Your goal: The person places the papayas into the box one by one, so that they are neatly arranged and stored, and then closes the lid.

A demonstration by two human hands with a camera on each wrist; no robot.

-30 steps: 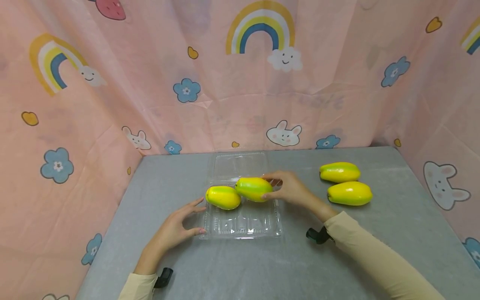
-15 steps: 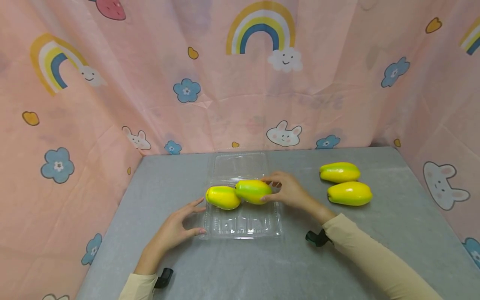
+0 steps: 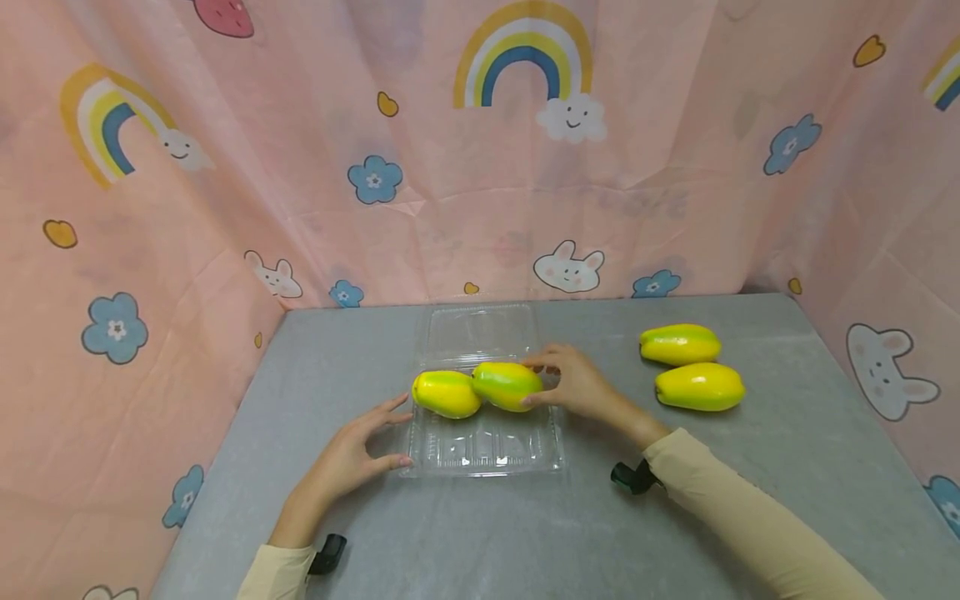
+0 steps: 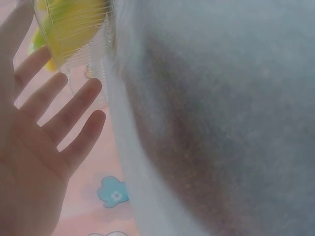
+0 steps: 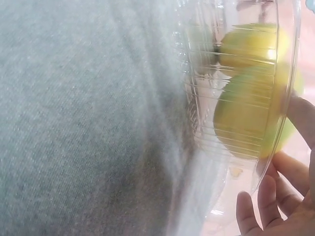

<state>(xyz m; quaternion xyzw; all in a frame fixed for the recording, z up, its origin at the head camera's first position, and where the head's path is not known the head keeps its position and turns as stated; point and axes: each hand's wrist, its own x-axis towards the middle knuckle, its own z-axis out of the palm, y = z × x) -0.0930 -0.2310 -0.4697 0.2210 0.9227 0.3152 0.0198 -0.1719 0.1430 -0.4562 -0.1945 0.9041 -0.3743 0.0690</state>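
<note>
A clear plastic clamshell box (image 3: 483, 457) lies with its lid folded back on the grey table. Inside its back part, a yellow-green papaya (image 3: 446, 394) lies on the left. My right hand (image 3: 576, 382) holds the right end of a second papaya (image 3: 506, 385) between thumb and fingers, end to end with the first. In the right wrist view, this papaya (image 5: 243, 115) shows through the box wall. My left hand (image 3: 351, 454) is at the box's left side, fingers spread and thumb at the front left corner. The left wrist view shows the left hand's (image 4: 39, 142) fingers extended.
Two more papayas, one behind (image 3: 679, 345) and one in front (image 3: 700, 387), lie close together on the table to the right. The box lid (image 3: 480, 332) reaches toward the back edge. A pink patterned curtain (image 3: 420, 225) surrounds the table's back and sides.
My right hand has lowered the second papaya slightly toward the front of the box. The left hand, the first papaya and the two on the right stay in place.
</note>
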